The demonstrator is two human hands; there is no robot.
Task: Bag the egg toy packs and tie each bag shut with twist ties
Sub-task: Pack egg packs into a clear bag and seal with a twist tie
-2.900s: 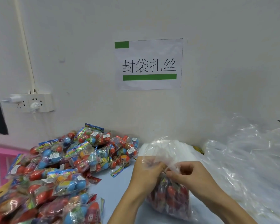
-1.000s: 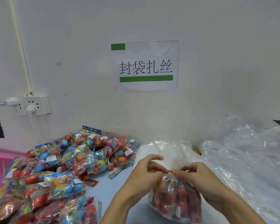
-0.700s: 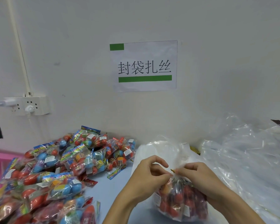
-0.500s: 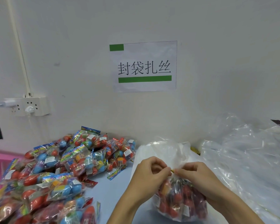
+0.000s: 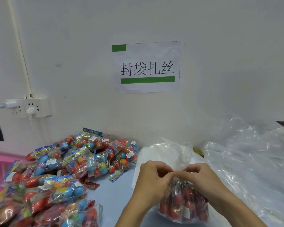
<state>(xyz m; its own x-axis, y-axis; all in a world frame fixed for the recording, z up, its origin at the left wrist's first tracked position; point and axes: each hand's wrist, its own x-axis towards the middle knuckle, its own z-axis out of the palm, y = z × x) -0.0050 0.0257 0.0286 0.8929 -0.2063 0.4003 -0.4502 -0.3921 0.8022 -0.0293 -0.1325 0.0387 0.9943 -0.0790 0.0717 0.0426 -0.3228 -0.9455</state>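
A clear plastic bag (image 5: 184,203) filled with red egg toy packs stands on the table in front of me. Its gathered neck rises between my hands. My left hand (image 5: 152,181) and my right hand (image 5: 202,179) meet at that neck, and their fingertips pinch a thin yellow twist tie (image 5: 173,173) wrapped around it. Only a sliver of the tie shows between the fingers. A big heap of loose egg toy packs (image 5: 69,167), red and blue in printed wrappers, covers the left of the table.
A pile of empty clear bags (image 5: 252,161) fills the right side. A white stack (image 5: 154,154) lies behind the bag against the wall. A power strip (image 5: 28,107) and a paper sign (image 5: 147,67) hang on the wall. A pink object (image 5: 0,161) sits at far left.
The hands closed in on the bag's gathered neck and kept working the yellow tie there, fingertips shifting slightly. The bag's open top has been drawn into a tight neck.
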